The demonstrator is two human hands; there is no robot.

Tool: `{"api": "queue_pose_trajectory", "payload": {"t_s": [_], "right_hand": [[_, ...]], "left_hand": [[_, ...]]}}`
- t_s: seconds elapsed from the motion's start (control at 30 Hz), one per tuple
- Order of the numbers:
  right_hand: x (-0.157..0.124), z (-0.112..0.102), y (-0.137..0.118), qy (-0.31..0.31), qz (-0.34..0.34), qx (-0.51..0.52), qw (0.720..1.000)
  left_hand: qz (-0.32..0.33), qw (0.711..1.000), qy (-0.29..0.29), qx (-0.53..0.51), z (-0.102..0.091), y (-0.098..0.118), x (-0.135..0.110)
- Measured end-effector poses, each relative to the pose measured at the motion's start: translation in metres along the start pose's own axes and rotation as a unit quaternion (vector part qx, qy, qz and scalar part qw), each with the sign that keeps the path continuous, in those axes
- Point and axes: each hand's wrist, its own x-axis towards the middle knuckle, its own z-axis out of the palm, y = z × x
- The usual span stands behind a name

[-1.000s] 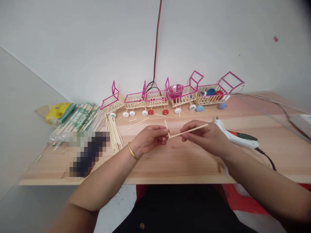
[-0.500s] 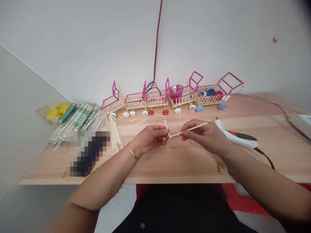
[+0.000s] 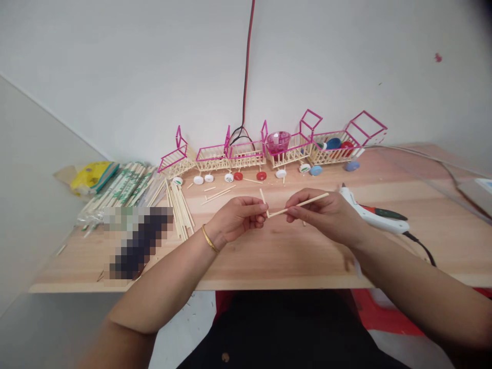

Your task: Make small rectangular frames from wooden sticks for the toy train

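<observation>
Above the wooden table (image 3: 292, 256) I hold two thin wooden sticks joined in an L. My left hand (image 3: 235, 219), with a gold bangle at the wrist, pinches the short stick (image 3: 263, 200) near the corner. My right hand (image 3: 323, 214) pinches the long stick (image 3: 307, 203), which slants up to the right. Both hands hover just over the tabletop, close together.
A white glue gun (image 3: 374, 217) with a black cord lies right of my right hand. A stick-and-pink-frame train with bottle-cap wheels (image 3: 269, 151) lines the wall. Loose sticks (image 3: 180, 207) and wrapped chopstick packs (image 3: 123, 189) lie at left, beside a blurred dark object (image 3: 136, 243).
Nothing has visibly changed apart from a slight shift of the view; both hands keep the joined sticks in the same place.
</observation>
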Motion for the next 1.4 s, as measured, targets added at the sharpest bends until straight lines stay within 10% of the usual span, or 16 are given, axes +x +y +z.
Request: {"api": "queue_pose_trajectory", "payload": {"t_s": [1.4], "right_hand": [[0.0001,0.002,0.0006,-0.007,-0.001,-0.011,1.0]], "left_hand": [[0.007,1.0,0.011,0.013,-0.002,-0.0025,0.0021]]}}
